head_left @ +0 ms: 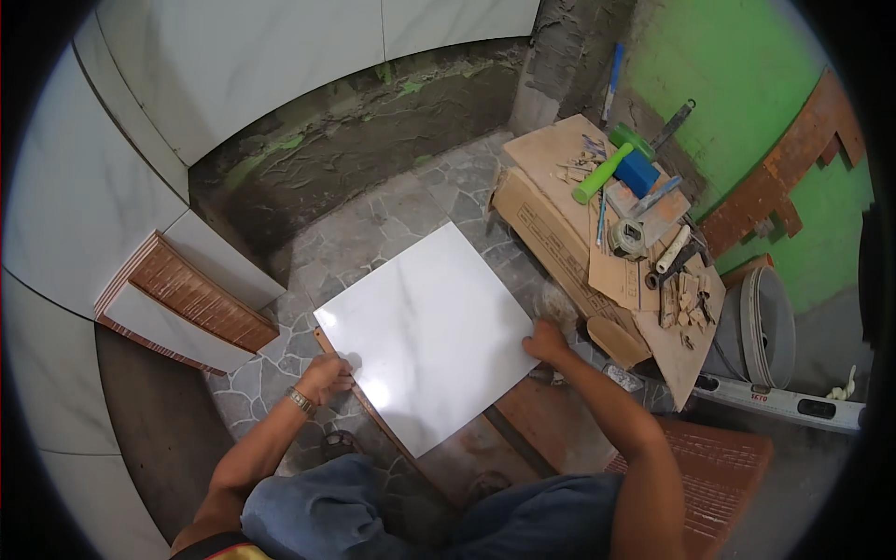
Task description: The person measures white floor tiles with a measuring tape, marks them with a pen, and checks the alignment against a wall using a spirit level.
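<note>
White tile (431, 327) is being gripped by left hand (325, 377) and right hand (548, 343), fingers curled, upper wall (299, 56) tiled, lower strip (364, 140) bare.

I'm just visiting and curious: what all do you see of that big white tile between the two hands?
The white tile is a flat, glossy square, ceramic-looking, with faint grey marble-like veins and bright reflections. No crack shows on its face. It lies face up, turned askew, one corner pointing toward the person, above the grey stone-patterned floor and reddish-brown boards. The left hand holds its left edge; the right hand holds it near the right corner. Its underside is hidden.
</note>
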The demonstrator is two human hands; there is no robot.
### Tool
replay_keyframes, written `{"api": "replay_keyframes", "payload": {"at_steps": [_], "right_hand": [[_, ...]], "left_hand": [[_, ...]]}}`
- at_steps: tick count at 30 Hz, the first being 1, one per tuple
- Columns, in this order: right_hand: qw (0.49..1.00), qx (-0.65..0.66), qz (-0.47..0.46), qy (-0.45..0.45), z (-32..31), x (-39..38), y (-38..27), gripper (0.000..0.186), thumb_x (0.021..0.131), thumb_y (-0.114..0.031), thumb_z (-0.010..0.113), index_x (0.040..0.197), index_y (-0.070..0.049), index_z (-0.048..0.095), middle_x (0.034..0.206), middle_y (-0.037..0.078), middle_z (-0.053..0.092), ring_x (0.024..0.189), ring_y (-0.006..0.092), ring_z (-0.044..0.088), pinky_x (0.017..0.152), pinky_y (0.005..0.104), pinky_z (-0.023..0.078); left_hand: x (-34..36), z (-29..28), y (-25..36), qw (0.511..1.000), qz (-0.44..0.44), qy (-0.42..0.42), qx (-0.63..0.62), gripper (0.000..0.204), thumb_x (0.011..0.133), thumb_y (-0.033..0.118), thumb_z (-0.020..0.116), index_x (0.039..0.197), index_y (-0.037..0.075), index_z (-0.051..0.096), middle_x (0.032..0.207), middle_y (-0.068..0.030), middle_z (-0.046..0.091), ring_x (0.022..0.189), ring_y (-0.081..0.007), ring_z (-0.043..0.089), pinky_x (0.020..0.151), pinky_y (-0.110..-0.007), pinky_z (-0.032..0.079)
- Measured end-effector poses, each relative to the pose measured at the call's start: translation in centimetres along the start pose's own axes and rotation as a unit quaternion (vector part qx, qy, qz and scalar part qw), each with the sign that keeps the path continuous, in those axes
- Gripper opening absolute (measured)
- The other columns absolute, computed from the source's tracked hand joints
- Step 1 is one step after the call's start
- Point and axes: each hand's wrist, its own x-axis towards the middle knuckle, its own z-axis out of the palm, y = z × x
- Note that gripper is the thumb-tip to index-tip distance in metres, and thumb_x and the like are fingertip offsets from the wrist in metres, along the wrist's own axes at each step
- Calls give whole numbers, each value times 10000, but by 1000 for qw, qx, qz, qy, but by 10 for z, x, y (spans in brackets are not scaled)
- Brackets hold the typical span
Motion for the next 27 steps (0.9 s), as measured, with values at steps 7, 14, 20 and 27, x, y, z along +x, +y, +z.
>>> {"api": "replay_keyframes", "payload": {"at_steps": [7,14,20,27], "right_hand": [[999,-26,-32,-2,8,0,25,410,751,-188,633,1056,83,677,1121,321,666,1082,448,647,956,488,524],[970,20,-239,39,6,-31,-37,223,814,-191,612,904,9,651,1000,239,687,963,413,659,843,504,541],[885,-233,-232,329,-194,-76,-123,149,873,-164,610,774,-54,631,857,183,676,793,381,645,729,542,501],[943,-160,73,282,-272,13,-109,345,817,-222,679,1068,7,622,1064,263,702,1008,414,686,862,509,546]], "left_hand": [[-9,30,1,986,90,-36,138,450,842,135,660,1227,-75,555,996,-153,661,862,-232,654,764,-336,560],[1,14,-50,980,195,-26,11,531,846,73,610,1342,-90,513,959,-100,646,811,-154,627,678,-285,512],[-56,39,-104,969,208,-83,108,201,983,133,584,1077,10,712,746,-5,626,662,-107,551,603,-256,439],[-67,39,-180,891,285,-145,323,203,956,211,642,1039,48,731,785,-92,706,658,-153,628,616,-338,504]]}}
